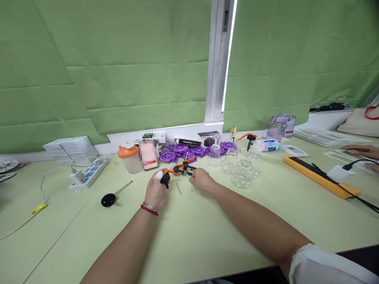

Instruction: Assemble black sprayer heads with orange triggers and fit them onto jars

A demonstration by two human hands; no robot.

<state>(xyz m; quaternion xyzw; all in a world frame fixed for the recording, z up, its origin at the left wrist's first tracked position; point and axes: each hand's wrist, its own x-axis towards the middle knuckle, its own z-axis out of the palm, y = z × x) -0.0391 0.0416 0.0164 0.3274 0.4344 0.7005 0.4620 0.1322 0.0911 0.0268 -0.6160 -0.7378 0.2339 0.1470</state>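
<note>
The left hand [155, 192] is closed around the black handle end of an orange-and-black clamp [177, 170], which lies low over the pale green desk [189, 232]; a white wrap covers one fingertip and a red band with a metal bangle sits at the wrist. The right hand [200, 179] is at the opposite end of the clamp, fingers curled together at its black part; whether they pinch it or only touch it cannot be told. A loose metal pin [179, 188] lies on the desk just in front of the clamp, between the two hands, and a smaller metal piece [192, 191] lies just right of the pin. Behind the clamp is a cluster of purple plastic wheels [189, 152]. Right of the clamp stand several clear glass cups [238, 167], near but not touching it. Left of the clamp, behind the left hand, stands a tumbler with an orange lid [129, 158]. Further left of the clamp, a black-handled tool with a metal shaft [112, 196] lies flat on the desk, well apart from the hands. Beyond that tool is a white power strip [87, 174]. Far right of the clamp lies an orange power strip [321, 176], with another person's hand [363, 151] at the frame edge.
</note>
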